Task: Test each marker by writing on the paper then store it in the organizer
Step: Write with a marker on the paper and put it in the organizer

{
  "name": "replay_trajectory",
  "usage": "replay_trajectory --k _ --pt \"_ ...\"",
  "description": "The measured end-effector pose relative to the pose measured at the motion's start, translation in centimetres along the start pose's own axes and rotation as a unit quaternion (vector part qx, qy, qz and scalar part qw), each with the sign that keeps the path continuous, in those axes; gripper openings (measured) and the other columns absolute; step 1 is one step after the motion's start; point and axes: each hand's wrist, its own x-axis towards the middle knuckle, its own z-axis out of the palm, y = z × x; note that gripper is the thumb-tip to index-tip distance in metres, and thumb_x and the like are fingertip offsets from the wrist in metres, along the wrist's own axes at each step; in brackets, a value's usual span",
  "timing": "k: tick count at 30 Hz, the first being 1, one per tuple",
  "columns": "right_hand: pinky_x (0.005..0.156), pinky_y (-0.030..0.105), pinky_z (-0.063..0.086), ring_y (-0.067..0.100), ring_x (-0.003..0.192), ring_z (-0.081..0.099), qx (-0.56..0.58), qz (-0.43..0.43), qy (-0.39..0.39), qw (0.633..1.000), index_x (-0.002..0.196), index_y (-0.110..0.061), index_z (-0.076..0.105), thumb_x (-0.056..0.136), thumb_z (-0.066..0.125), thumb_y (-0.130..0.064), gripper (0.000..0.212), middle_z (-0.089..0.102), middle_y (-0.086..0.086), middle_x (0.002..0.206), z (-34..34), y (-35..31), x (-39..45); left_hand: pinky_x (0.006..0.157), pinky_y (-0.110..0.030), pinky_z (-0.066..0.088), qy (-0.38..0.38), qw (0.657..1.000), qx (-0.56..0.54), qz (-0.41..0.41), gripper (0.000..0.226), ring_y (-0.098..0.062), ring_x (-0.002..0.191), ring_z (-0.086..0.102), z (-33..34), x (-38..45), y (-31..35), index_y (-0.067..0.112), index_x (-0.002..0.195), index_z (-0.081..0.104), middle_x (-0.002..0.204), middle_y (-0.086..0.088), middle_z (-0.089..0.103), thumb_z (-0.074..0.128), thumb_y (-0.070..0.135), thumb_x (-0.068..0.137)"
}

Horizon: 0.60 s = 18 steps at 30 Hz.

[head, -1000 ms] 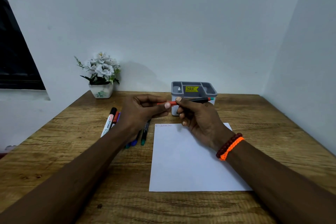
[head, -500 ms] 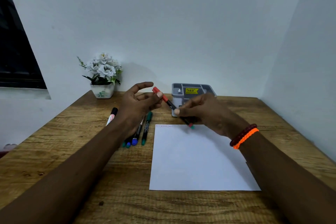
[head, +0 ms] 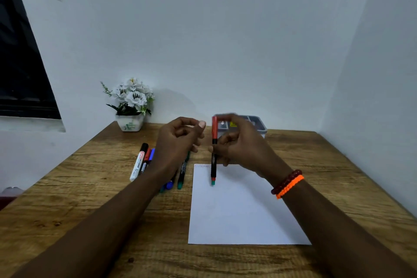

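Note:
My right hand [head: 241, 144] grips a black marker with a red cap [head: 214, 140] and holds it upright above the top left of the white paper [head: 243, 210]; the cap points up. My left hand [head: 178, 142] hovers just left of the marker with its fingers loosely curled, and nothing shows in it. A short red zigzag [head: 202, 166] marks the paper's top left corner. The grey organizer [head: 260, 125] stands behind my right hand, partly hidden. Several more markers lie left of the paper, among them a white one with a black cap [head: 138, 162] and a green one [head: 182, 172].
A white pot of white flowers [head: 130, 106] stands at the back left corner of the wooden table [head: 338, 176]. Walls close the back and the right side. A dark window [head: 20, 74] is on the left.
My right hand has swung the marker from a slant to upright over the paper. My left hand has let go of the red cap end and drawn slightly left.

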Motion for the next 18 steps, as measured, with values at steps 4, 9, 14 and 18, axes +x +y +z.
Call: replay_trajectory --k 4,9,14,18 --pt "0.072 0.052 0.068 0.03 0.071 0.08 -0.01 -0.038 0.075 0.996 0.138 -0.034 0.054 0.084 0.088 -0.003 0.071 0.078 0.01 0.084 -1.9 -0.9 1.8 0.061 -0.025 0.05 -0.01 0.916 0.372 0.153 0.009 -0.002 0.066 0.061 -0.8 0.1 -1.8 0.025 0.085 0.073 0.071 0.012 0.067 0.074 0.031 0.092" --pt "0.063 0.047 0.068 0.025 0.067 0.08 -0.041 -0.081 0.143 0.986 0.132 -0.023 0.059 0.089 0.081 0.0 0.053 0.077 0.015 0.087 -4.7 -3.2 6.8 0.067 -0.036 0.054 -0.019 0.891 0.432 0.139 0.011 -0.011 0.073 0.062 -0.6 0.3 -1.7 0.021 0.086 0.075 0.075 0.008 0.068 0.071 0.03 0.091" --pt "0.074 0.051 0.065 0.027 0.078 0.075 -0.188 -0.134 0.181 0.956 0.128 -0.026 0.058 0.091 0.074 -0.011 0.043 0.076 0.008 0.081 -4.7 -3.2 12.3 0.067 -0.032 0.052 -0.019 0.884 0.453 0.119 0.015 -0.009 0.073 0.06 -0.7 0.3 -1.7 0.022 0.088 0.075 0.076 0.009 0.068 0.069 0.035 0.093" --pt "0.084 0.052 0.063 0.032 0.082 0.074 -0.264 -0.11 0.139 0.948 0.127 -0.033 0.054 0.088 0.073 -0.02 0.046 0.074 0.011 0.093 -3.5 -0.8 14.6 0.068 -0.032 0.054 -0.029 0.885 0.452 0.109 0.017 -0.009 0.073 0.061 -0.6 0.4 -1.6 0.023 0.092 0.076 0.077 0.009 0.069 0.069 0.038 0.094"
